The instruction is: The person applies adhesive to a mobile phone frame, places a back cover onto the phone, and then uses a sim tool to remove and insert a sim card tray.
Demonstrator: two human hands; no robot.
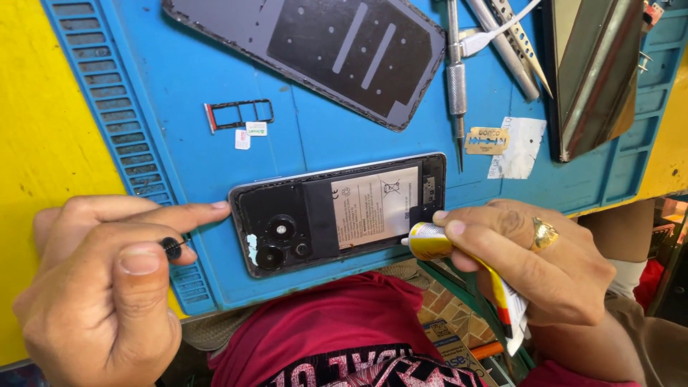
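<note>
So far the phone (337, 213) lies opened at the frame's middle on the blue mat (179, 72), battery showing, its back cover (315, 50) off at the top. My right hand (530, 261) pinches a glue tube (459, 261), nozzle at the phone's lower edge. My left hand (107, 279) pinches the small black cap (172, 248). I judge gluing barely begun; the cover isn't back on yet.

Blue repair mat (315, 136) on a yellow table (36, 129) — black opened phone (337, 211) with a white battery label (373, 204), dark grey back cover (315, 50), yellow-and-white glue tube (437, 244) striped red lower down, gold ring (542, 233), red shirt (322, 322)
</note>
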